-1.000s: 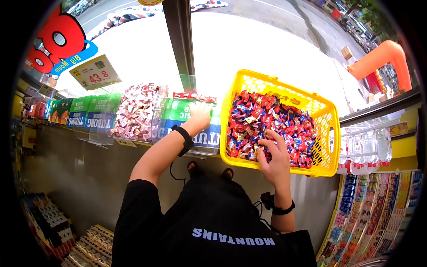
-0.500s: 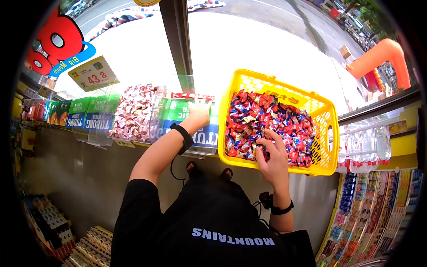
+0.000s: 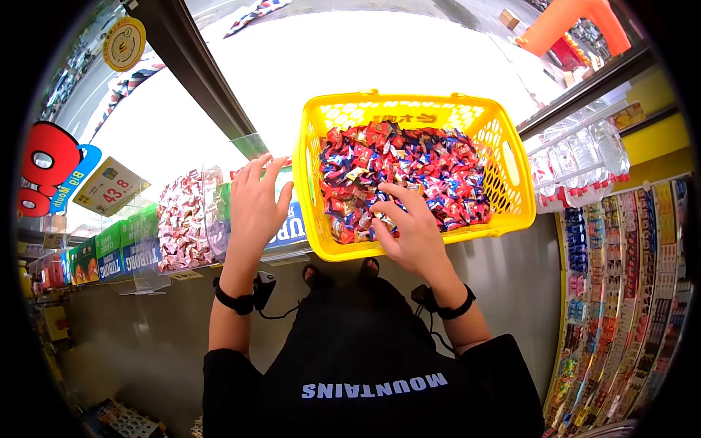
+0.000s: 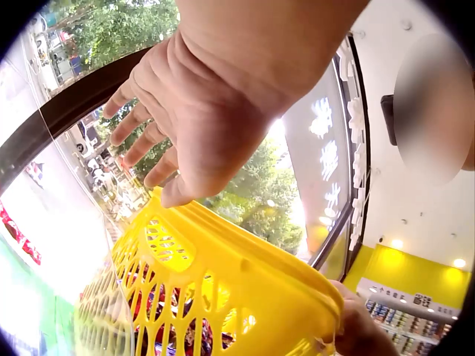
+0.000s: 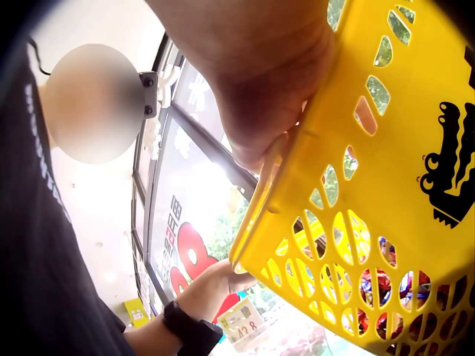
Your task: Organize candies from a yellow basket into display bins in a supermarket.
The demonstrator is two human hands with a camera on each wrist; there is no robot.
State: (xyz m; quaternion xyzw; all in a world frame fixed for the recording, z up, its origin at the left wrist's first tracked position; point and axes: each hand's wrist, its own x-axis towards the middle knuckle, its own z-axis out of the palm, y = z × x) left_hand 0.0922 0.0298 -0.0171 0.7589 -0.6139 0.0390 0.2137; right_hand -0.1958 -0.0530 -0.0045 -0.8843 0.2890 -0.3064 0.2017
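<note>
A yellow plastic basket (image 3: 504, 109) with perforated sides holds a heap of candies (image 3: 409, 160) in red and blue wrappers. My left hand (image 3: 255, 201) is just left of the basket's rim, its fingers spread and empty. In the left wrist view, the thumb of that hand (image 4: 211, 126) overlaps the basket's upper corner (image 4: 245, 267). My right hand (image 3: 420, 237) reaches over the near rim, fingers bent loosely above the candies, thumb and forefinger apart. Nothing shows between them. The right wrist view has its palm at the rim (image 5: 267, 193), with the fingertips hidden behind the basket wall.
Left of the basket stand a green and blue Tuborg box (image 3: 292, 226) and a clear bin of pink-wrapped candies (image 3: 188, 226). A price sign (image 3: 113, 186) rises behind them. Bottled water (image 3: 580, 157) is at the right, above a snack shelf (image 3: 621, 306). Windows line the far side.
My left hand has come off the Tuborg box and drawn back, up beside the basket. The head view has turned, so the basket sits further left. My right hand still hovers over the candies.
</note>
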